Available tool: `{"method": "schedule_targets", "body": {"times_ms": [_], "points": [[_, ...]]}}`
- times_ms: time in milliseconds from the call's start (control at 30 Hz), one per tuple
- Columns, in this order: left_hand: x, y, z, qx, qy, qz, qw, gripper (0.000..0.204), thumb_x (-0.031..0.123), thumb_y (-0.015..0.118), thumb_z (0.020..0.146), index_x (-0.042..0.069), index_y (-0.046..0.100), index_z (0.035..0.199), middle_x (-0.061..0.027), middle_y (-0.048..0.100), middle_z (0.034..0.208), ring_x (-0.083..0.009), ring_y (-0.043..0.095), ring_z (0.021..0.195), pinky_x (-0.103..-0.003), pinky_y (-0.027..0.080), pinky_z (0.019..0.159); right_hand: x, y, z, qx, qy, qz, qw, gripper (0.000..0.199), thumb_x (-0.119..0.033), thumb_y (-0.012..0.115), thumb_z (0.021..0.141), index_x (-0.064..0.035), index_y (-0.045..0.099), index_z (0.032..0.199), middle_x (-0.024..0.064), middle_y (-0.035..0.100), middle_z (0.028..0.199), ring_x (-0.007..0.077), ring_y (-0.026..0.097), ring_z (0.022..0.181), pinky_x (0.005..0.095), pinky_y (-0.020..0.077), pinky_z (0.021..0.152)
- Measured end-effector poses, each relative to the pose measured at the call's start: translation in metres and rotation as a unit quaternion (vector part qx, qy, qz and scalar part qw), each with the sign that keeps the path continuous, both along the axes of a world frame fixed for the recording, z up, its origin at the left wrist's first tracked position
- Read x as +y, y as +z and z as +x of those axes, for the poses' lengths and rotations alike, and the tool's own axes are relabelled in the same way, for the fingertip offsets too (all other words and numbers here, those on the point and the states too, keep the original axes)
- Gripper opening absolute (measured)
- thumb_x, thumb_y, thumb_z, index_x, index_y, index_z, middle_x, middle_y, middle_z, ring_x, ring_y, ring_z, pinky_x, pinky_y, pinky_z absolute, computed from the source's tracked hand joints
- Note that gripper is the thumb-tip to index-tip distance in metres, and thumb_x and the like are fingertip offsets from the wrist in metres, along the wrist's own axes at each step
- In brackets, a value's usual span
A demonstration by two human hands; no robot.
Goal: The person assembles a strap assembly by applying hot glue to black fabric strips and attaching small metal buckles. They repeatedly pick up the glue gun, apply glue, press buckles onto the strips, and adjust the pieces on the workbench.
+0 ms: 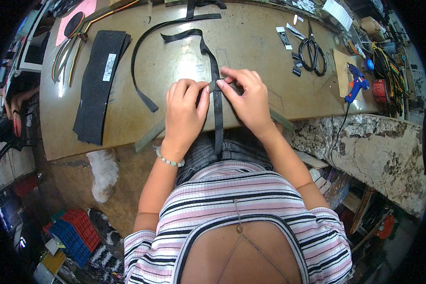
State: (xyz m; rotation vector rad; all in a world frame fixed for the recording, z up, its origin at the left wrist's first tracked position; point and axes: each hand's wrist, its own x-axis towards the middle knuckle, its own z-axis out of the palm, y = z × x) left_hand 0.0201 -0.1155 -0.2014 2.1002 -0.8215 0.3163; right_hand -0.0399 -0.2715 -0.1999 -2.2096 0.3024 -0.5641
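Observation:
A long black webbing strap (218, 113) runs from the table over its near edge toward my lap. My left hand (183, 111) pinches at the strap from the left, thumb and forefinger together. From the right, my right hand (247, 97) presses thumb and forefinger on the same spot. An olive-green strap shows on both sides of my hands, its left end (150, 136) and right end (281, 119) hanging over the table edge; its middle is hidden by my hands. Left of them lies another curved black strap (138, 78).
On the left lie dark fabric pieces (99, 87) and a roll of striped ribbon (74, 24). Black-handled scissors (311, 54), small black labels (296, 64) and a blue glue gun (357, 83) lie on the right. A white furry animal (102, 175) is on the floor.

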Motion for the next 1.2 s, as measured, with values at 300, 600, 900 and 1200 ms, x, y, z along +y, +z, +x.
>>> {"method": "schedule_targets", "body": {"times_ms": [300, 600, 900, 1200], "points": [[0.053, 0.03, -0.024, 0.038, -0.229, 0.059, 0.971, 0.047, -0.008, 0.062, 0.069, 0.007, 0.07, 0.112, -0.0138, 0.062, 0.117, -0.0338, 0.06, 0.117, -0.045, 0.049, 0.1, -0.011, 0.002, -0.005, 0.011, 0.068, -0.005, 0.998, 0.015, -0.012, 0.072, 0.086, -0.0056, 0.075, 0.1, 0.0099, 0.067, 0.1, 0.0297, 0.061, 0.095, 0.0383, 0.0491, 0.086], [0.028, 0.012, -0.019, 0.059, -0.174, 0.078, 0.98, 0.057, 0.017, 0.086, 0.068, 0.008, 0.067, 0.12, -0.0128, 0.06, 0.122, -0.0332, 0.06, 0.114, -0.044, 0.05, 0.097, -0.011, 0.003, -0.006, 0.017, 0.072, 0.003, 0.997, 0.015, -0.012, 0.074, 0.084, -0.0056, 0.076, 0.098, 0.0094, 0.065, 0.101, 0.03, 0.059, 0.096, 0.0389, 0.0492, 0.086], [0.016, 0.009, -0.004, 0.185, -0.092, -0.011, 0.978, 0.031, 0.002, 0.083, 0.072, 0.004, 0.072, 0.101, -0.0107, 0.065, 0.102, -0.0228, 0.068, 0.089, -0.033, 0.055, 0.079, -0.011, 0.009, -0.005, 0.013, 0.096, -0.069, 0.993, 0.016, -0.012, 0.074, 0.083, -0.0053, 0.076, 0.098, 0.0091, 0.065, 0.1, 0.0306, 0.059, 0.094, 0.0394, 0.0502, 0.085], [0.005, 0.007, -0.001, 0.13, -0.05, -0.009, 0.99, 0.016, 0.005, 0.082, 0.076, 0.001, 0.073, 0.088, -0.0092, 0.067, 0.09, -0.0183, 0.064, 0.07, -0.031, 0.052, 0.064, -0.02, 0.006, -0.003, 0.004, 0.13, -0.054, 0.99, 0.016, -0.011, 0.074, 0.082, -0.0045, 0.076, 0.096, 0.0107, 0.065, 0.101, 0.0321, 0.06, 0.095, 0.0404, 0.0504, 0.087]]}}
